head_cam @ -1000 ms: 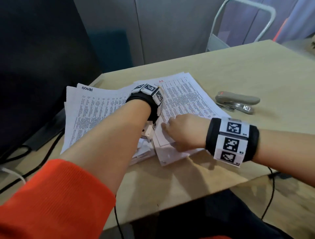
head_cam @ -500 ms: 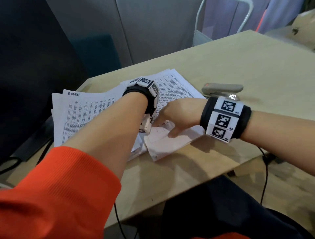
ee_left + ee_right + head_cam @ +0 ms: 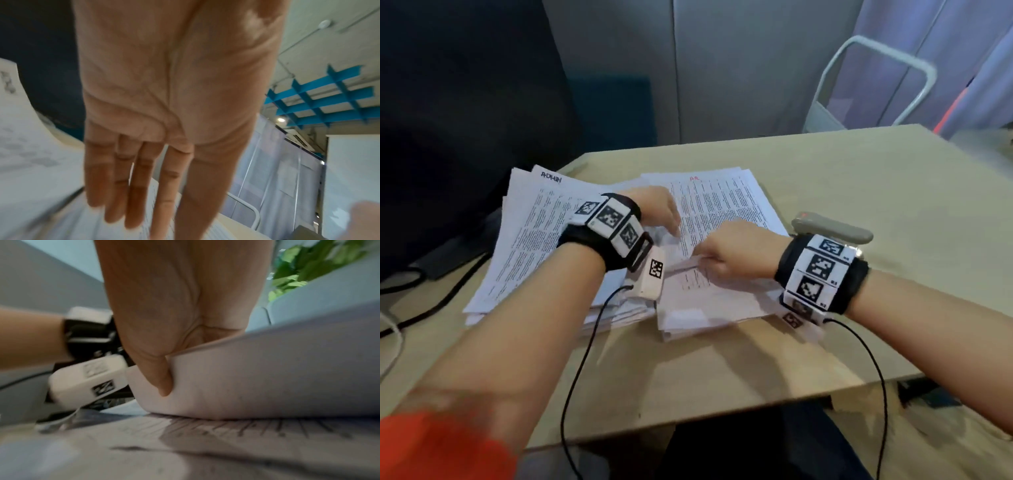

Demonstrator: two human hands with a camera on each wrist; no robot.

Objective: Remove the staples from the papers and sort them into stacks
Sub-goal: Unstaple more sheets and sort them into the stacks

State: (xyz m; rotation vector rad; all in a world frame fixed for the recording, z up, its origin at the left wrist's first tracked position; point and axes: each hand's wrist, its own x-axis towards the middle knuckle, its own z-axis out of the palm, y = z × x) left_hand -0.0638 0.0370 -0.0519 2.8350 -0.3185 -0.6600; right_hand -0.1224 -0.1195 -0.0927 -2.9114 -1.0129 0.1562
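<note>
Printed papers in two fanned, overlapping stacks

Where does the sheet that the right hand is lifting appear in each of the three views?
Head view: the lifted sheet is at centre, pinched by the right hand over the right paper stack.
Left wrist view: I cannot pick out the sheet; the open left hand fills the picture.
Right wrist view: the sheet curls up at centre right under the thumb.
Shared landmark: the left wristband.
</note>
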